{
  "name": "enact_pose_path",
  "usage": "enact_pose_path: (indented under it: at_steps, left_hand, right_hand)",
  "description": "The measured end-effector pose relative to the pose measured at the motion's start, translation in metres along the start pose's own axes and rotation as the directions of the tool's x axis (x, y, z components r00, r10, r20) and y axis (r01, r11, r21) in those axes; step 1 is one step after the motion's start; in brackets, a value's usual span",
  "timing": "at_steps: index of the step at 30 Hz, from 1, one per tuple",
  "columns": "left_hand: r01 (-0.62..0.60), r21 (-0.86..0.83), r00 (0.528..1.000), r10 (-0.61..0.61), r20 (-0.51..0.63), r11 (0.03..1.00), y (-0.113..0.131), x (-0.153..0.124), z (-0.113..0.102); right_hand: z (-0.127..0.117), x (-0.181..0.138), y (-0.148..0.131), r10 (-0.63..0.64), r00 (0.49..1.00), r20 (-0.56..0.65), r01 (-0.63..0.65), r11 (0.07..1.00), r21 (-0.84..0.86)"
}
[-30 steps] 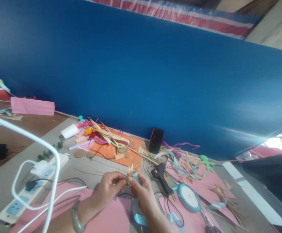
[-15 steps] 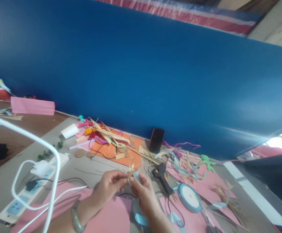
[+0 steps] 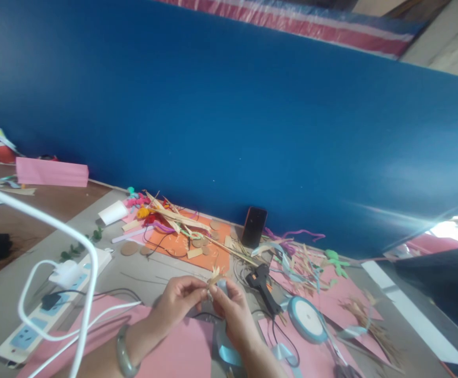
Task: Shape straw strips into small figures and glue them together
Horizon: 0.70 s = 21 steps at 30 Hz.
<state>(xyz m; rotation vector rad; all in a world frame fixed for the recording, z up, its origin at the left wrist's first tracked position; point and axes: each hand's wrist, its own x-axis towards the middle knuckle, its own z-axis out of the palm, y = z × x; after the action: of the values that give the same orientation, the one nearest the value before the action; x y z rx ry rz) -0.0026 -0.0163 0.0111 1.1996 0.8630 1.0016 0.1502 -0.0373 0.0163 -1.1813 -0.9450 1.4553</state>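
My left hand (image 3: 178,302) and my right hand (image 3: 231,310) meet low in the middle of the view, both pinched on a small straw-coloured bundle (image 3: 215,275) whose tips fan upward. A light blue ribbon (image 3: 225,350) trails down from under my right hand onto the pink paper (image 3: 181,354). A grey-green bangle (image 3: 123,357) sits on my left wrist. A black glue gun (image 3: 263,283) lies just right of my hands.
A blue ribbon spool (image 3: 306,319) lies to the right. A white power strip (image 3: 51,302) with white cables is at left. A black phone (image 3: 254,227) leans on the blue wall (image 3: 252,131). Orange paper (image 3: 185,247) carries straw, discs and pipe cleaners. A pink box (image 3: 51,173) stands far left.
Both hands stay together on the straw bundle, with only slight finger shifts. The view has drifted very little.
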Motion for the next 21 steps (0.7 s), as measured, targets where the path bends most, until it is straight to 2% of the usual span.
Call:
enact_pose_path:
  at_steps: [3, 8, 12, 18, 21]
  left_hand:
    - [0.034, -0.063, 0.999, -0.033, 0.018, 0.997, 0.002, 0.0, 0.0]
    - [0.156, -0.19, 0.988, -0.15, 0.049, 0.969, 0.007, 0.0, 0.001]
    - [0.225, -0.28, 0.974, -0.214, 0.072, 0.933, 0.002, 0.002, 0.001]
    - [0.28, -0.342, 0.96, -0.262, 0.098, 0.897, -0.005, 0.003, 0.001]
    - [0.266, -0.354, 0.964, -0.246, 0.102, 0.896, -0.005, 0.002, 0.002]
  right_hand:
    - [0.0, 0.0, -0.001, 0.005, 1.0, 0.004, -0.005, 1.0, 0.004]
    - [-0.001, 0.0, 0.0, 0.008, 0.999, 0.032, -0.007, 1.0, -0.005]
    - [-0.002, 0.001, 0.003, 0.013, 1.0, 0.013, -0.013, 1.0, -0.011]
    - [0.001, 0.0, 0.001, 0.001, 1.0, 0.012, 0.0, 0.999, -0.034]
    - [0.003, -0.002, -0.003, -0.025, 1.0, 0.017, 0.026, 1.0, -0.014]
